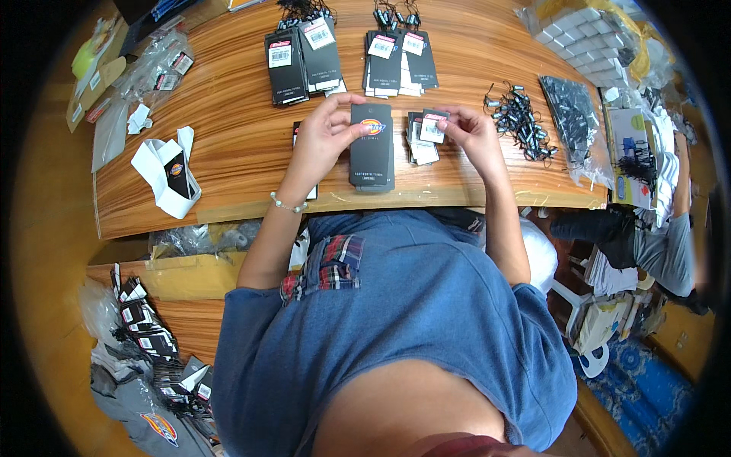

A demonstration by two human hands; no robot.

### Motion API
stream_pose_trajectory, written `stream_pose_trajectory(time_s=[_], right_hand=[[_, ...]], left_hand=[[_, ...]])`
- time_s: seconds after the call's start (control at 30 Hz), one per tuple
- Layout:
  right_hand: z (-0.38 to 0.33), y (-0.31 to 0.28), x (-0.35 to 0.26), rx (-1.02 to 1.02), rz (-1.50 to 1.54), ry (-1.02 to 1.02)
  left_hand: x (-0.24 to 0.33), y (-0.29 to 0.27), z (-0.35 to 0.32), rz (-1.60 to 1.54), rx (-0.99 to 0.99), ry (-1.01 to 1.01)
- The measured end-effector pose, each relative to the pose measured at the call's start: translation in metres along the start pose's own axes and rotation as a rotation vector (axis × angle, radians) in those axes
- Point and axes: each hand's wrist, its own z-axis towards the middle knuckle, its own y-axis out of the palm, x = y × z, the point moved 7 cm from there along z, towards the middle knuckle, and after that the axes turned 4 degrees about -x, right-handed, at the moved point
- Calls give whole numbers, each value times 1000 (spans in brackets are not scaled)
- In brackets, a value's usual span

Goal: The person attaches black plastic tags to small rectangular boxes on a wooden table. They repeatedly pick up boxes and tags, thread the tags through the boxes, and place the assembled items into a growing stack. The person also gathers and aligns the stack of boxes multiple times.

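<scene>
A dark grey hang tag point(371, 161) with a coloured oval logo lies near the table's front edge, seemingly with another right under it. My left hand point(324, 141) grips its upper left part, thumb on the face and index finger at the top edge. Between the thumb and fingers of my right hand point(474, 139) is a small white barcode label point(432, 129) with a red band. Below it, close to the big tag's right side, rests a small pile of similar labels point(419, 152). Another dark tag stack point(312, 190) is partly hidden behind my left wrist.
Two groups of strung, labelled hang tags point(304, 65) point(400, 65) lie farther back. Black string loops point(521, 126) are heaped at right, beside a plastic bag of dark pieces point(571, 122). A white paper strip point(164, 171) sits at left. Someone's grey sleeve point(666, 255) shows at far right.
</scene>
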Motion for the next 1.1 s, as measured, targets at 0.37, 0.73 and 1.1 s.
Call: stream_pose_trajectory(time_s=[0.37,0.73,1.1], right_hand=[[-5,27,-53,70,83,-164],[-4,39,-56,116,49,-165],[-5,51,-65,134,104,-115]], left_hand=[[19,28,29,25,-131,41],[15,21,31,-187,-175,-61],[17,18,30,-139,-228,42]])
